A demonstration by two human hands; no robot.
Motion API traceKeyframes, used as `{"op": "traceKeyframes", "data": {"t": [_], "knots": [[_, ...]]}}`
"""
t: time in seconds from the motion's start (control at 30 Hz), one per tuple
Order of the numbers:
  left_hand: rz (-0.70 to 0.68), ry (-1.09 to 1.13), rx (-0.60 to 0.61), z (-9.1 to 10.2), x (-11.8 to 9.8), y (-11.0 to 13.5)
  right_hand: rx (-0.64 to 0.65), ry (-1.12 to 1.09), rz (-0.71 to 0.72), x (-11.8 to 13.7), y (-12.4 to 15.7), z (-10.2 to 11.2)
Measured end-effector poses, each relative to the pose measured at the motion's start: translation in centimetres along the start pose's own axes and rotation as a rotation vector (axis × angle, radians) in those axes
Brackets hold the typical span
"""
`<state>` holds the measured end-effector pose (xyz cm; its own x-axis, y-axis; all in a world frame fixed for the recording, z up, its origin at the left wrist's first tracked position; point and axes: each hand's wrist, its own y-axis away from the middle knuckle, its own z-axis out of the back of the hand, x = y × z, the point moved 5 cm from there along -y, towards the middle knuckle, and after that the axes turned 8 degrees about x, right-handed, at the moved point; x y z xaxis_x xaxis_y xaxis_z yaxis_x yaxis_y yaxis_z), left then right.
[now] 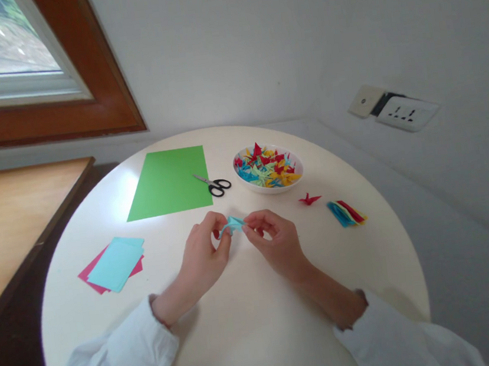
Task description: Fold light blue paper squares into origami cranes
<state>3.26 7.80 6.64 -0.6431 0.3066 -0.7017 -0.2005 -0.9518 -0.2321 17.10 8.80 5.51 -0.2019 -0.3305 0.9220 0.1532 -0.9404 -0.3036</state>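
Over the middle of the round white table, a small light-blue folded paper crane (234,224) is pinched between my two hands. My left hand (205,244) grips its left end between thumb and forefinger. At its right end, the thumb and fingers of my right hand (278,241) close on it. The fingertips partly hide its shape. To the right of my right hand lies a finished red paper crane (309,199). Beyond my hands stands a white bowl (267,189) full of red, blue, yellow and pale-green paper cranes (268,167).
Black-handled scissors (215,185) lie partly on a green sheet (168,180) at the back left. Light-blue and red paper squares (116,264) are stacked at the left of the table (245,337). Several coloured folded papers (345,213) lie fanned at the right.
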Motion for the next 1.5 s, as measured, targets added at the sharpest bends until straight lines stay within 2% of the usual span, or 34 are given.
{"op": "traceKeyframes", "data": {"t": [0.23,0.6,0.8,0.97,1.27,1.5], "knots": [[0.029,0.046,0.01,-0.2,0.1,0.0,-0.028,0.223,0.137,1.3,0.1,0.3],[-0.012,0.114,0.052,-0.6,-0.2,0.3,-0.031,0.275,0.134,1.0,0.1,0.3],[-0.003,0.171,0.08,-0.8,-0.3,0.3,-0.039,0.272,0.091,0.7,0.1,0.5],[0.012,0.195,0.097,-0.9,-0.2,0.3,-0.018,0.292,0.119,0.8,0.1,0.3],[0.065,0.268,0.131,-1.2,0.1,0.3,0.011,0.305,0.207,0.9,0.2,0.3],[0.084,0.352,0.156,-1.5,0.3,0.3,0.025,0.382,0.379,1.7,0.3,0.0]]}}
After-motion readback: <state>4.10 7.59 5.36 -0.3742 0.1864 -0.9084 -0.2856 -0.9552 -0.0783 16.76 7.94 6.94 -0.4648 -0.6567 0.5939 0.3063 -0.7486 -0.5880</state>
